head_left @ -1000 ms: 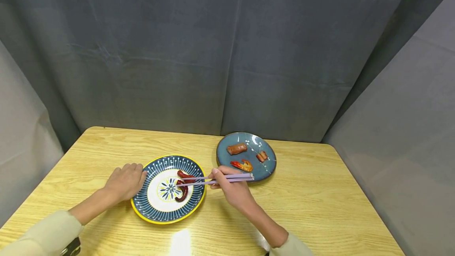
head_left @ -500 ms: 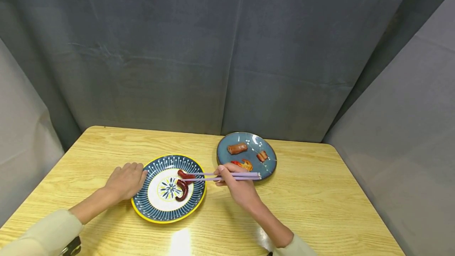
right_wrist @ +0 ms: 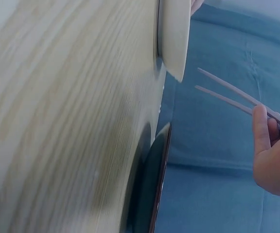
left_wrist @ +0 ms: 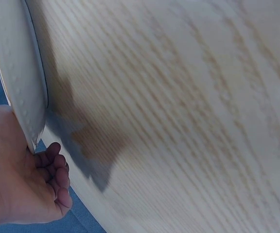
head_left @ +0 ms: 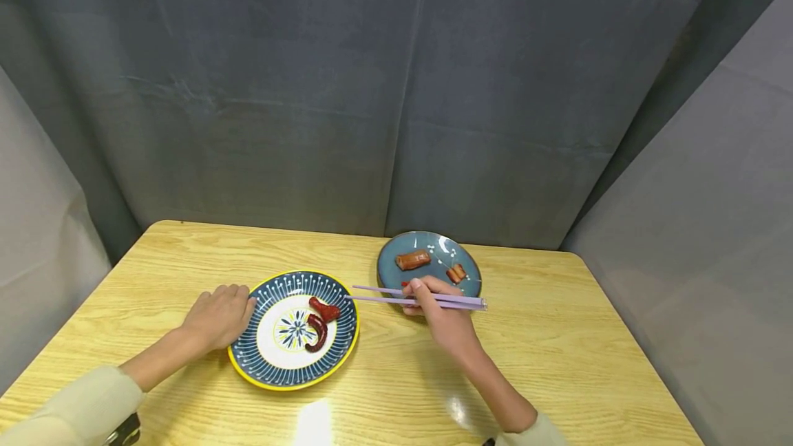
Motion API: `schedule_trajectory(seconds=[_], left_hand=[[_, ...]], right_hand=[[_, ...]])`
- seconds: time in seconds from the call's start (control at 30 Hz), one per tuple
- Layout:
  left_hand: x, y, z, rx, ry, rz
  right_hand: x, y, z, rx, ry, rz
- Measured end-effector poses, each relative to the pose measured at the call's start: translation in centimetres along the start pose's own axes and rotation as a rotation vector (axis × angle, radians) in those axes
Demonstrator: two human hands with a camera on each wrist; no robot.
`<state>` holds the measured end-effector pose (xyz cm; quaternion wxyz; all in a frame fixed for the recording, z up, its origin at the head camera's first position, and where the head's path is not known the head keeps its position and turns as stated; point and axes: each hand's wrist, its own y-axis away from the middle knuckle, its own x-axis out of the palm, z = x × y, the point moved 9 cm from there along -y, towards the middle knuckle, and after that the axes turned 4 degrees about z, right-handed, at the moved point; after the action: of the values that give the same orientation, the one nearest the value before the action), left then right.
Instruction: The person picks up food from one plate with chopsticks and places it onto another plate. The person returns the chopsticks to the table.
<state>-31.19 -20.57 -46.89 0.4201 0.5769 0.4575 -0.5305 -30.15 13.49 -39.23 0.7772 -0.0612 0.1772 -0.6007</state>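
My left hand grips the left rim of a yellow-edged, blue-patterned plate; in the left wrist view its fingers curl by the plate's edge. On that plate lie a red sausage-like piece and a dark red curled piece like a tentacle. My right hand holds a pair of lilac chopsticks, tips parted with nothing between them, near the plate's right rim. In the right wrist view the chopsticks stand above the table, clear of both plates.
A dark blue plate stands at the back, bearing a brown sausage-like roll and small brown rolls. My right hand mostly hides its shrimp. A grey curtain hangs behind the wooden table.
My right hand has moved right with the chopsticks, and their tips have left the red pieces and spread apart. It now covers the shrimp. The left hand and the plates have stayed put.
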Motion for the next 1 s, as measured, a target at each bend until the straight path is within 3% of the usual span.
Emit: schedule_trajectory(seconds=[0.17, 0.37, 1.0], left_hand=[[0.1, 0.0, 0.1, -0.001, 0.006, 0.004], [0.0, 0.0, 0.1, 0.001, 0.004, -0.003], [-0.2, 0.1, -0.1, 0.003, -0.007, -0.025]], right_hand=[[-1.6, 0.2, 0.1, -0.018, 0.069, -0.032], [-3.1, 0.2, -0.1, -0.034, 0.059, -0.063], [-6.8, 1.0, -1.9, 0.046, 0.069, -0.108]])
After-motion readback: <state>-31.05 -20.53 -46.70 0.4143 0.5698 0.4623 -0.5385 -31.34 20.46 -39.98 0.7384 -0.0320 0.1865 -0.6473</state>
